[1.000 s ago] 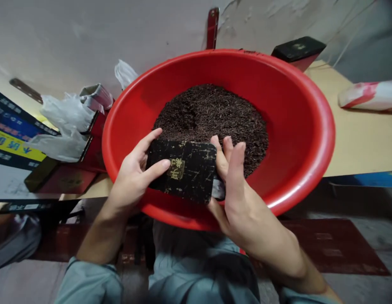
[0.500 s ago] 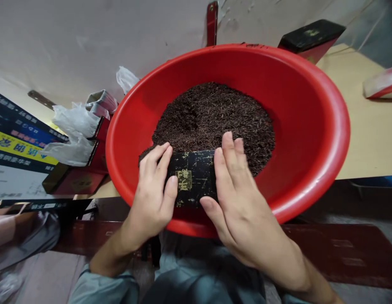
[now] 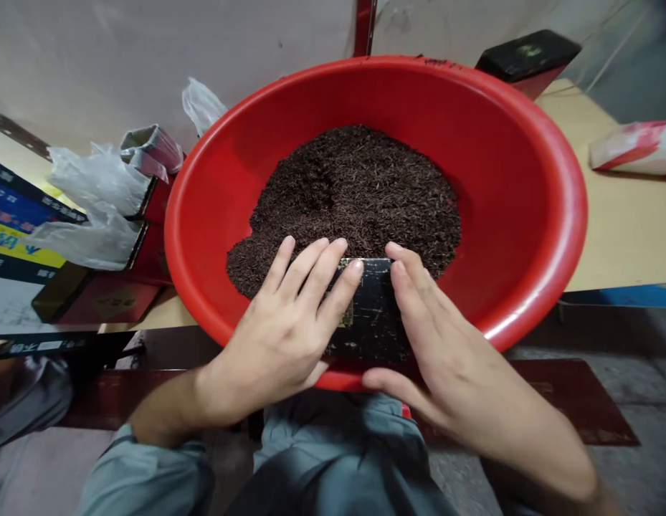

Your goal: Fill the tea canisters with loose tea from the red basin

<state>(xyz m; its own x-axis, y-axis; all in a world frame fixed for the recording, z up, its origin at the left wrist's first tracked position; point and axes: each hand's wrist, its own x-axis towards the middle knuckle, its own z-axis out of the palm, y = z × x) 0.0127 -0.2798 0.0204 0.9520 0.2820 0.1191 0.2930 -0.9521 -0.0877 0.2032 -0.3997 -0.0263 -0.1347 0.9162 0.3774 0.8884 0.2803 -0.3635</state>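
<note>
In the head view, my left hand lies over the left part of a black box with worn gold marks, its fingers spread and reaching to the box's far edge. My right hand holds the right end, fingers along the edge and thumb on the near side. The box is at the near rim of a large red basin. Just beyond it lies a heap of dark, loose tea leaves. My hands hide both ends of the box, and its underside is out of sight.
Red boxes and crumpled clear plastic bags stand left of the basin. A black-topped box is behind it at right. A white-and-red packet lies on the pale table. A dark red bench is below.
My left hand has moved right across the top of the box, covering much of its gold mark. My right hand has shifted slightly right and its thumb has dropped to the near side. The view has shifted slightly.
</note>
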